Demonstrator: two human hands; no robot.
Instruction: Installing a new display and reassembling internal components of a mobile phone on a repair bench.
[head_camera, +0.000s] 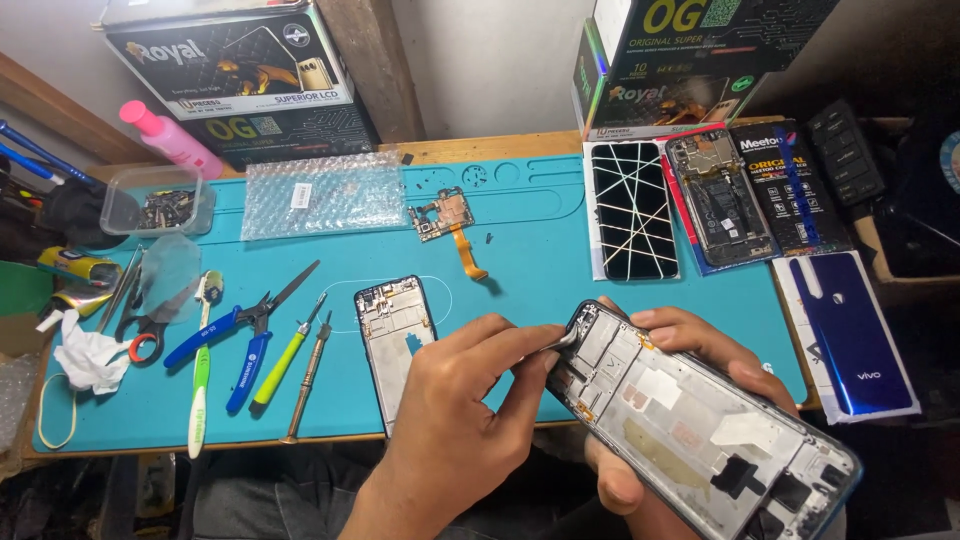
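a: what did the hands have?

b: the left hand (470, 420) pinched a pair of tweezers (562, 342), fingers closed on them, with the tip touching the top corner of a stripped phone frame (700, 420). the right hand (690, 400) cradled that frame from beneath, fingers wrapped round its edges, so it was closed on the frame. the frame was tilted, held above the near edge of the blue work mat (540, 270).

a: and on the mat itself?

b: a second phone frame (393, 340) lay flat just beside the left hand. further back sat a small circuit board (442, 214) with an orange flex cable (469, 255) trailing from it, and a sheet of bubble wrap (322, 193) to its left.

a: tools?

b: to the left lay blue-handled pliers (240, 340), a yellow-green screwdriver (285, 358), a metal screwdriver (306, 380) and a toothbrush (201, 370). a pink bottle (170, 140) and a clear plastic tub (155, 203) stood at the far left.

a: the right side?

b: a phone with a cracked screen (632, 208), an opened phone (720, 197), and a glossy blue back cover (850, 335) near the mat's edge.
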